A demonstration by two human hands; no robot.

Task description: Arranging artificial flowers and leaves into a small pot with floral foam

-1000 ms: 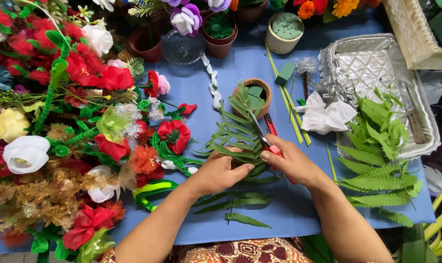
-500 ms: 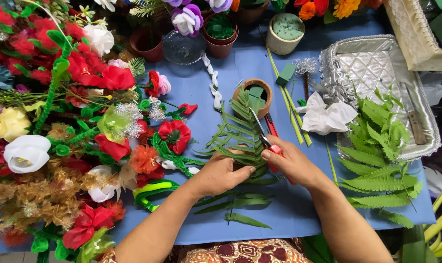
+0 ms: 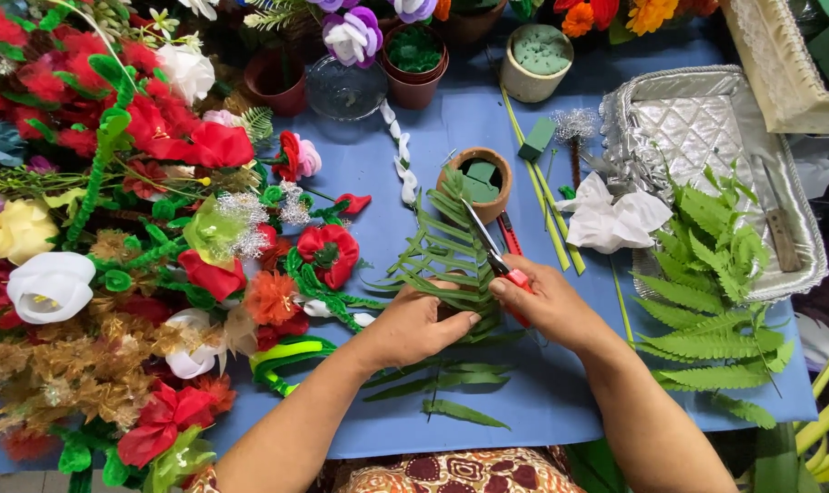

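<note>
My left hand (image 3: 421, 326) presses down on a green fern frond (image 3: 446, 251) that lies on the blue tabletop (image 3: 369, 155). My right hand (image 3: 551, 304) grips red-handled scissors (image 3: 496, 251), whose blades point up over the frond toward a small brown pot (image 3: 480, 175) filled with green foam. Loose narrow leaves (image 3: 446, 379) lie below both hands.
A heap of artificial flowers (image 3: 113, 228) fills the left side. A pile of fern fronds (image 3: 715, 283) lies at the right, partly over a silver quilted tray (image 3: 706, 119). White tissue (image 3: 615, 219), green sticks (image 3: 542, 187), a red cutter (image 3: 510, 233) and pots (image 3: 414, 55) stand beyond.
Both hands stay on the frond; the scissors' blades have shifted slightly over it. Nothing else has moved.
</note>
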